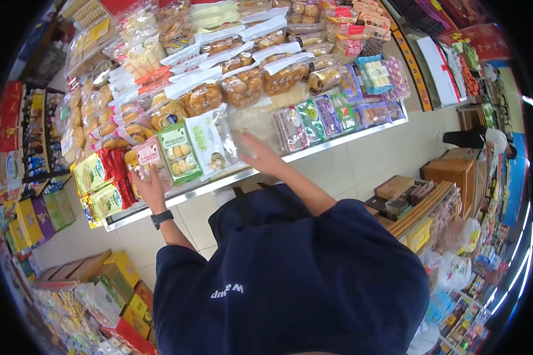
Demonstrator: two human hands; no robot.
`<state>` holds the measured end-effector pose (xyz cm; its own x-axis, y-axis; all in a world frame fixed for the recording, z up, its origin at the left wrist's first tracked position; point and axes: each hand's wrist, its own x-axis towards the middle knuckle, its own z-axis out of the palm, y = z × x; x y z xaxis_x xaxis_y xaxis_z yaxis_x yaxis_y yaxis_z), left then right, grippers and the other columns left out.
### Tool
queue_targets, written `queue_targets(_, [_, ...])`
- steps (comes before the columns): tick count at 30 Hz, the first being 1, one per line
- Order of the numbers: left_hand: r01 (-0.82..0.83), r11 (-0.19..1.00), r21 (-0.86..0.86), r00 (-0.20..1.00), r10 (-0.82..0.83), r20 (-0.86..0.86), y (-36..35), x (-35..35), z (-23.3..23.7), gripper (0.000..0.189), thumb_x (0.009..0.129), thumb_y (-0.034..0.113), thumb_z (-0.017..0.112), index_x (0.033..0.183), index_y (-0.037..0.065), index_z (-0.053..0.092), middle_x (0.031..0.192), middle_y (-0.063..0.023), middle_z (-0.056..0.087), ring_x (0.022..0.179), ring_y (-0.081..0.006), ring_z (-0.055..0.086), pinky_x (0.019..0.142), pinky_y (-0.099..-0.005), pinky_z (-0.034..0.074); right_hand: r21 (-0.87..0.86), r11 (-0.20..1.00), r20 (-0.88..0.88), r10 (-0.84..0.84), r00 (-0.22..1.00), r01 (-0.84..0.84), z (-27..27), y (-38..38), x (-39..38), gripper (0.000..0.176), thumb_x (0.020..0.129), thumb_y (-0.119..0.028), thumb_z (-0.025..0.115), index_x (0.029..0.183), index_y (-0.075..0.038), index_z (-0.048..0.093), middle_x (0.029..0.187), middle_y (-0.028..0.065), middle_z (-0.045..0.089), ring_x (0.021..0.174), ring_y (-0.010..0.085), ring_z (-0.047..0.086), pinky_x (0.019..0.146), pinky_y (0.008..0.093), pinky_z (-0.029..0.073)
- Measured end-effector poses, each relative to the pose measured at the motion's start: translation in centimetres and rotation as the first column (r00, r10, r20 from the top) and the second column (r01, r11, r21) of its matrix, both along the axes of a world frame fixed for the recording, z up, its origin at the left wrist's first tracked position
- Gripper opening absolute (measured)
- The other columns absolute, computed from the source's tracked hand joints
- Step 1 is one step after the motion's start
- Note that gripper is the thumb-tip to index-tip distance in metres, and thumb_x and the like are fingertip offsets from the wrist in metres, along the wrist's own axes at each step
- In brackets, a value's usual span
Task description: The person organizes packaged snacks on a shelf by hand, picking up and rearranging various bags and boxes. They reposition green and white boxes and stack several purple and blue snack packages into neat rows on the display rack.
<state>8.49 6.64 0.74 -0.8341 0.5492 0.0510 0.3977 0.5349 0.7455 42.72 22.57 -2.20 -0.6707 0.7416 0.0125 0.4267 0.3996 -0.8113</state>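
The left hand hides part of the pink pack; whether it presses on it is unclear. Contact between the right hand and the white pack cannot be made out either. Small print on both packs is too fine to read. The worktop's farthest goods run off the top edge. The bottom edge crops the shirt, and a crease distorts its lettering. The distant person is too small for detail.
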Motion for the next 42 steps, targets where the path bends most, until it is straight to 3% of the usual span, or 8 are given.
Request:
queue_targets(3, [-0.075, 0.996, 0.050, 0.943, 0.087, -0.321, 1.9, 5.3, 1.8, 0.071, 0.089, 0.028, 0.075, 0.139, -0.012, 0.044, 0.134, -0.0297, 0.054, 0.129, -0.0393, 0.050, 0.110, -0.0440, 0.037, -0.118, 0.978, -0.029, -0.175, 0.984, 0.170, 0.1, 2.0, 6.8, 0.049, 0.091, -0.023, 0.065, 0.134, -0.002, 0.053, 0.135, 0.0227, 0.056, 0.122, 0.0399, 0.055, 0.104, 0.0454, 0.044])
queue_targets(6, [-0.031, 0.989, 0.144, 0.979, 0.059, -0.194, 6.6, 14.1, 4.6, 0.067, 0.089, 0.025, 0.075, 0.138, -0.009, 0.046, 0.134, -0.0272, 0.054, 0.128, -0.0374, 0.051, 0.109, -0.0439, 0.038, 0.031, 0.943, -0.021, -0.330, 0.944, 0.330, 0.4, 4.7, 13.9, 0.035, 0.086, -0.013, 0.066, 0.119, -0.002, 0.061, 0.119, 0.0189, 0.063, 0.111, 0.0390, 0.059, 0.096, 0.0446, 0.047])
queue_targets(11, [0.542, 0.840, -0.022, 0.839, -0.543, -0.031, 14.8, 29.0, 2.2, 0.081, 0.084, 0.035, 0.077, 0.143, -0.006, 0.041, 0.142, -0.0285, 0.048, 0.134, -0.0428, 0.045, 0.114, -0.0454, 0.036, 0.251, 0.848, 0.067, -0.497, 0.865, 0.467, -1.1, 8.0, 23.0, 0.027, 0.084, -0.008, 0.065, 0.111, -0.004, 0.064, 0.110, 0.0182, 0.061, 0.109, 0.0375, 0.056, 0.096, 0.0458, 0.045])
queue_targets(17, [0.462, 0.886, -0.029, 0.773, -0.386, 0.503, 19.1, 36.8, -8.4, 0.113, 0.075, 0.044, 0.082, 0.141, -0.024, 0.021, 0.139, -0.0427, 0.041, 0.133, -0.0485, 0.043, 0.115, -0.0439, 0.034, 0.062, 0.546, 0.229, -0.822, 0.521, 0.835, -4.1, 7.3, 27.6, 0.040, 0.087, -0.015, 0.066, 0.119, 0.006, 0.056, 0.120, 0.0264, 0.054, 0.113, 0.0390, 0.052, 0.098, 0.0452, 0.042])
queue_targets(20, [0.425, 0.903, 0.068, 0.529, -0.309, 0.790, 19.9, 36.4, -8.1, 0.118, 0.074, 0.046, 0.082, 0.142, -0.025, 0.017, 0.140, -0.0422, 0.040, 0.132, -0.0483, 0.044, 0.113, -0.0426, 0.036, -0.021, 0.245, 0.207, -0.947, 0.244, 0.969, -8.1, 6.6, 28.9, 0.050, 0.092, -0.022, 0.063, 0.126, 0.012, 0.051, 0.125, 0.0285, 0.052, 0.113, 0.0407, 0.054, 0.098, 0.0456, 0.043])
queue_targets(24, [0.466, 0.845, -0.262, 0.798, -0.273, 0.538, 21.2, 37.8, -8.7, 0.124, 0.071, 0.048, 0.083, 0.144, -0.025, 0.013, 0.138, -0.0421, 0.040, 0.126, -0.0482, 0.049, 0.106, -0.0430, 0.044, -0.373, -0.038, 0.216, -0.975, 0.047, 0.927, -10.1, 9.5, 28.2, 0.062, 0.102, -0.036, 0.049, 0.133, 0.017, 0.043, 0.131, 0.0344, 0.052, 0.119, 0.0423, 0.056, 0.100, 0.0456, 0.045])
queue_targets(28, [0.489, 0.834, -0.256, 0.801, -0.312, 0.512, 21.5, 37.6, -6.8, 0.128, 0.069, 0.047, 0.084, 0.149, -0.018, 0.007, 0.142, -0.0412, 0.037, 0.128, -0.0501, 0.047, 0.105, -0.0454, 0.045, -0.308, -0.338, 0.157, -0.940, -0.303, 0.889, -9.3, 11.6, 24.2, 0.066, 0.104, -0.041, 0.043, 0.131, 0.019, 0.040, 0.122, 0.0382, 0.055, 0.111, 0.0467, 0.059, 0.097, 0.0496, 0.047])
queue_targets(42, [0.446, 0.802, -0.399, 0.890, -0.443, 0.104, 22.7, 38.0, -2.6, 0.119, 0.064, 0.039, 0.087, 0.150, -0.008, 0.020, 0.141, -0.0256, 0.038, 0.124, -0.0415, 0.044, 0.098, -0.0534, 0.046, -0.140, -0.429, 0.322, -0.872, -0.369, 0.892, -9.9, 12.2, 24.4, 0.065, 0.101, -0.047, 0.042, 0.127, 0.012, 0.047, 0.122, 0.0346, 0.060, 0.106, 0.0482, 0.063, 0.090, 0.0535, 0.052])
